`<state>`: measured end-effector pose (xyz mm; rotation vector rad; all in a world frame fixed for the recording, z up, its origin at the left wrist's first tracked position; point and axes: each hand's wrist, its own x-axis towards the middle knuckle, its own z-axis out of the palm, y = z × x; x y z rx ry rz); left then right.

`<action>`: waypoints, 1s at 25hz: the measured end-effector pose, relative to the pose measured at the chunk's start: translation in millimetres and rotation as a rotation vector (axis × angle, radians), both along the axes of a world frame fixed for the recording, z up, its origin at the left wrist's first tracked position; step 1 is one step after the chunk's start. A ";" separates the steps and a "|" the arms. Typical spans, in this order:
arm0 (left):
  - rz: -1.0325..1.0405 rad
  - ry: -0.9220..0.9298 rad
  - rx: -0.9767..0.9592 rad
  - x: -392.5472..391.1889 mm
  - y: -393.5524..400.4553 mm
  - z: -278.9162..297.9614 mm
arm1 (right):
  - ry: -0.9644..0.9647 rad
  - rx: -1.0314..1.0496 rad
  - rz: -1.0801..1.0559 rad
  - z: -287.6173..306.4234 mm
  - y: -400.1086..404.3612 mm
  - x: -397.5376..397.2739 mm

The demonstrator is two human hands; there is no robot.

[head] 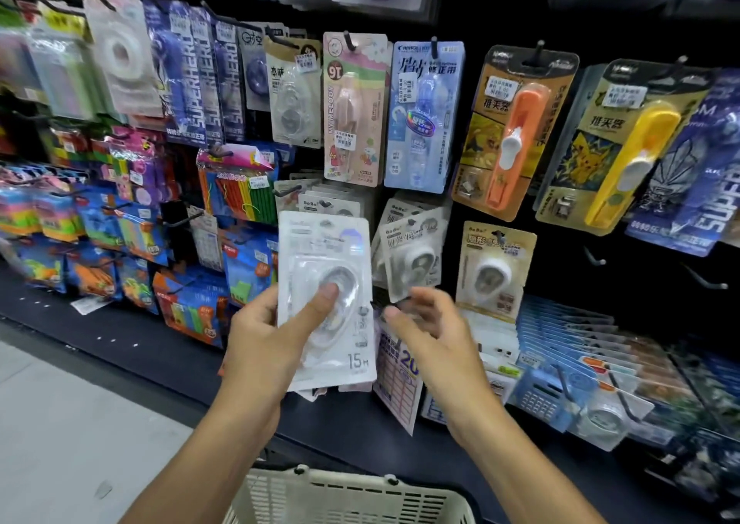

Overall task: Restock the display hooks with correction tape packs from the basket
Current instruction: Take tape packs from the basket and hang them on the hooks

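A white correction tape pack (326, 299) is gripped by the left hand (264, 339), thumb pressed on its blister; the right hand (432, 331) is held loosely open just beside the pack's right edge, above the basket (344, 495).

— From where is the scene viewed?

— A single head-worn view is given, aimed forward and down at a black pegboard display wall (496, 219) hung with carded packs. The wide angle is betrayed by the bowed shelf edges.

— How near is the wall taken?

— Closely: both forearms are seen reaching up from the bottom edge, and the rim of a cream slotted plastic basket (348, 495) is caught directly beneath. No second view is supplied, so nothing is shared.
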<state>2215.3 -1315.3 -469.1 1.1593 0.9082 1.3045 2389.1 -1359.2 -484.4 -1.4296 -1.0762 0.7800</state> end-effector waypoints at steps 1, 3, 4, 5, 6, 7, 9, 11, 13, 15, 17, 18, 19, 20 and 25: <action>-0.023 0.030 0.036 1.6 -1.8 -0.4 | 0.157 0.004 0.146 -1.3 -0.3 -4.7; -0.087 0.042 0.068 3.6 -4.5 -0.6 | 0.236 0.036 0.238 2.7 -1.0 -11.8; -0.091 0.045 0.063 4.0 -4.8 -0.3 | 0.242 0.047 0.215 6.2 -1.3 -13.3; -0.065 0.059 0.051 3.0 -3.0 -1.1 | 0.273 0.051 0.173 9.1 -0.8 -13.1; -0.025 0.085 0.032 1.0 -0.1 -1.9 | 0.314 0.055 0.126 11.9 0.5 -12.1; 0.015 0.124 0.021 -1.8 4.0 -3.4 | 0.338 0.067 0.079 13.0 2.2 -9.0; 0.059 0.179 0.009 -6.8 9.3 -3.5 | 0.310 0.052 -0.024 14.5 6.9 0.3; 0.063 0.184 0.019 -9.5 12.8 -7.5 | 0.237 0.012 -0.115 13.8 11.4 10.4; 0.055 0.205 0.030 -10.0 12.4 -8.2 | 0.164 0.011 -0.142 11.5 14.5 18.2; 0.054 0.209 0.043 -8.8 11.0 -7.8 | 0.108 0.058 -0.090 9.1 14.9 20.1; 0.079 0.174 0.057 -8.7 10.8 -5.6 | 0.049 0.098 -0.024 6.0 14.1 16.7; 0.097 0.157 0.062 -9.1 10.3 -2.7 | 0.050 0.127 -0.011 5.4 13.2 14.5; 0.110 0.150 0.062 -9.0 10.0 0.2 | 0.059 0.158 -0.024 5.6 13.3 13.5; 0.121 0.149 0.060 -8.9 9.4 2.3 | 0.062 0.175 -0.064 6.3 14.6 14.1; 0.092 0.186 0.055 -9.6 2.2 5.6 | -0.003 0.076 -0.224 14.8 23.0 24.6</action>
